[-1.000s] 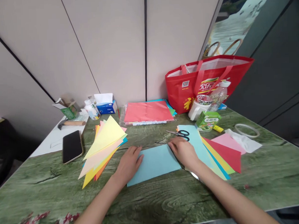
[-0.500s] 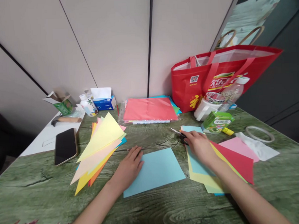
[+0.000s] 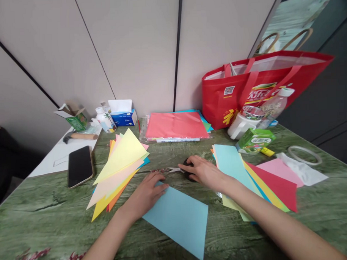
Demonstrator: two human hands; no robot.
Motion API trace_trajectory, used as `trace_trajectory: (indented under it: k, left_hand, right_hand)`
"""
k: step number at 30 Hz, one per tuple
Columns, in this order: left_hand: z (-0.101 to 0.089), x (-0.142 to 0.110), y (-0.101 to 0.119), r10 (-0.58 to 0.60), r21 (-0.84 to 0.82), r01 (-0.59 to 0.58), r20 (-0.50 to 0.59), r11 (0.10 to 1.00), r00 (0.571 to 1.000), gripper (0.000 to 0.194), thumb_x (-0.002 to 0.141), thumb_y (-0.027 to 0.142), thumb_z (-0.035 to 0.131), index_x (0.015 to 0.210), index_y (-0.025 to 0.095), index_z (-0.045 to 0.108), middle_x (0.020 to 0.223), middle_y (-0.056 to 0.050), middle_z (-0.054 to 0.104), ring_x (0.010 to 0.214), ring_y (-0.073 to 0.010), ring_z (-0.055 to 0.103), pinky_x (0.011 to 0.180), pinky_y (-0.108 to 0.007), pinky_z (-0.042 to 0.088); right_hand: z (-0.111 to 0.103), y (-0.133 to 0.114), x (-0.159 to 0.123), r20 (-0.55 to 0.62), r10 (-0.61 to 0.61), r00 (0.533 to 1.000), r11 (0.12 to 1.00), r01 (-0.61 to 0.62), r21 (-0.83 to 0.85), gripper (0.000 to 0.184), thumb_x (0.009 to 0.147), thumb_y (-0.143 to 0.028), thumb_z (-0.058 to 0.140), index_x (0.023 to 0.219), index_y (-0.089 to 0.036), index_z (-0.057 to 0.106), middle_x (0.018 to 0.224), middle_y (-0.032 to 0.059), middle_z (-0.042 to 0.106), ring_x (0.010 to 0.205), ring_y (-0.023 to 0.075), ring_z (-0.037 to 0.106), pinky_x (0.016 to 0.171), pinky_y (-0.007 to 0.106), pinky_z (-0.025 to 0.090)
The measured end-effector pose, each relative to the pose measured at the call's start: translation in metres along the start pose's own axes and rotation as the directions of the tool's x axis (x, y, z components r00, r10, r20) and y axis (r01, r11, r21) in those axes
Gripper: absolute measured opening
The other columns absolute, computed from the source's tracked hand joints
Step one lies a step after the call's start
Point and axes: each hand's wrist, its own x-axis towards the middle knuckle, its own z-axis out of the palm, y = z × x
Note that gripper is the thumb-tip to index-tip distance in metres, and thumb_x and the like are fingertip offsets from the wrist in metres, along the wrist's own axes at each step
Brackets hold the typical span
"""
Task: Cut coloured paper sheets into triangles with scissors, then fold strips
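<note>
A light blue sheet of paper (image 3: 180, 219) lies turned at an angle on the table in front of me. My left hand (image 3: 147, 193) grips its upper left edge, thumb on top and fingers at the corner. Above the paper, my right hand (image 3: 202, 170) is closed around the black handles of a pair of scissors (image 3: 175, 169), whose blades point left toward my left hand. The blades are apart from the sheet. A fanned stack of cut coloured paper (image 3: 123, 158) lies left of my left hand. More coloured sheets (image 3: 231, 162) lie partly under my right forearm.
A phone (image 3: 80, 166) and a hammer (image 3: 81, 136) lie at the left. At the back are a tissue box (image 3: 124, 118) and a pack of red paper (image 3: 177, 125). A red bag (image 3: 218, 102), white mug (image 3: 240, 125), bottle (image 3: 275, 107) and green box (image 3: 256, 140) stand right.
My right hand has brought the scissors left, from the right-hand sheets to above the light blue paper. The light blue paper has turned clockwise under my left hand.
</note>
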Motion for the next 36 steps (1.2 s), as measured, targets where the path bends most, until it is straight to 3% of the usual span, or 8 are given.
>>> trace_trajectory:
  k: [4, 11, 18, 26, 32, 36]
  left_hand:
    - [-0.003, 0.001, 0.001, -0.01, -0.019, 0.01, -0.001, 1.0, 1.0, 0.021, 0.088, 0.02, 0.044, 0.097, 0.021, 0.064, 0.099, -0.007, 0.062, 0.098, -0.0201, 0.054, 0.086, -0.039, 0.044]
    - [0.001, 0.002, 0.001, -0.018, -0.011, 0.018, 0.001, 1.0, 1.0, 0.024, 0.089, 0.02, 0.041, 0.095, 0.021, 0.064, 0.096, -0.007, 0.062, 0.092, -0.0205, 0.054, 0.081, -0.04, 0.043]
    - [0.002, 0.001, 0.001, -0.013, -0.003, 0.013, 0.004, 1.0, 1.0, 0.024, 0.09, 0.02, 0.04, 0.095, 0.02, 0.063, 0.096, -0.007, 0.063, 0.092, -0.0208, 0.053, 0.081, -0.04, 0.042]
    - [0.003, 0.002, 0.002, -0.021, 0.0, 0.021, -0.005, 1.0, 1.0, 0.023, 0.089, 0.021, 0.041, 0.093, 0.019, 0.064, 0.096, -0.007, 0.064, 0.091, -0.0203, 0.053, 0.082, -0.039, 0.042]
    - [0.0, 0.003, 0.005, -0.03, 0.007, 0.031, -0.017, 1.0, 0.999, 0.024, 0.089, 0.02, 0.041, 0.092, 0.021, 0.065, 0.094, -0.007, 0.064, 0.091, -0.0207, 0.053, 0.081, -0.041, 0.043]
    - [0.002, 0.002, 0.003, -0.033, 0.007, 0.033, -0.021, 0.999, 0.999, 0.024, 0.089, 0.02, 0.042, 0.092, 0.021, 0.065, 0.095, -0.006, 0.064, 0.091, -0.0205, 0.053, 0.082, -0.041, 0.044]
  right_hand:
    - [-0.004, -0.013, 0.003, 0.061, 0.023, 0.998, 0.988, -0.013, -0.157, 0.046, 0.085, -0.012, 0.05, 0.13, -0.024, 0.047, 0.098, 0.011, 0.057, 0.093, 0.0231, 0.054, 0.076, 0.032, 0.043]
    - [-0.007, -0.032, 0.007, 0.105, 0.082, 0.991, 0.973, -0.057, -0.222, 0.049, 0.083, -0.006, 0.043, 0.129, -0.022, 0.047, 0.093, 0.0147, 0.058, 0.088, 0.0269, 0.054, 0.064, 0.032, 0.042]
    - [-0.002, -0.043, 0.006, 0.117, 0.185, 0.976, 0.958, -0.152, -0.245, 0.052, 0.083, -0.005, 0.043, 0.132, -0.022, 0.044, 0.095, 0.0165, 0.058, 0.09, 0.0283, 0.052, 0.064, 0.033, 0.042]
    - [0.007, -0.062, 0.001, 0.051, 0.311, 0.949, 0.929, -0.292, -0.229, 0.052, 0.084, -0.003, 0.037, 0.133, -0.019, 0.043, 0.099, 0.019, 0.058, 0.093, 0.0299, 0.051, 0.071, 0.038, 0.043]
    - [0.018, -0.049, 0.006, 0.008, 0.416, 0.91, 0.894, -0.407, -0.186, 0.056, 0.084, -0.001, 0.038, 0.138, -0.015, 0.035, 0.095, 0.0181, 0.058, 0.089, 0.0273, 0.054, 0.069, 0.033, 0.045]
    - [0.012, -0.032, 0.004, 0.027, 0.373, 0.928, 0.919, -0.365, -0.148, 0.047, 0.088, -0.014, 0.045, 0.134, -0.025, 0.042, 0.099, 0.012, 0.058, 0.096, 0.0233, 0.053, 0.077, 0.03, 0.044]
